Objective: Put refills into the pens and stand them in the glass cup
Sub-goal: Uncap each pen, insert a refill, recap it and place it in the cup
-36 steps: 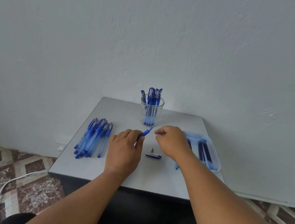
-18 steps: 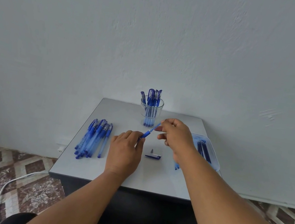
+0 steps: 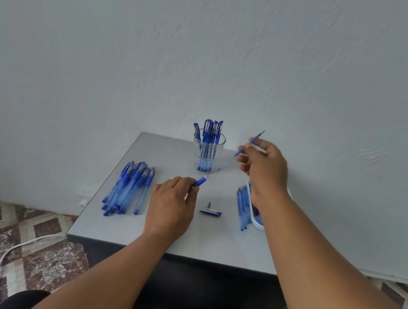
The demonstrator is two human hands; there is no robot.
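A pen barrel (image 3: 199, 181) was gripped in the left hand (image 3: 171, 207), most of it hidden by the fingers, with a cap (image 3: 210, 212) and a small tip piece (image 3: 209, 205) lying beside it on the table (image 3: 209, 244). Farther back, a thin refill (image 3: 241, 151), motion-blurred, was pinched in the raised right hand (image 3: 265, 168), whose forearm covered most of the white tray (image 3: 256, 223). The glass cup (image 3: 207, 152) of finished pens stood at the far edge; the loose pens (image 3: 129, 189) lay at left.

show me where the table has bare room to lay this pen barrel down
Bare: the near strip of the table below the cap, and the far left corner beside the glass cup. Crowded: the pen pile left, the tray right.
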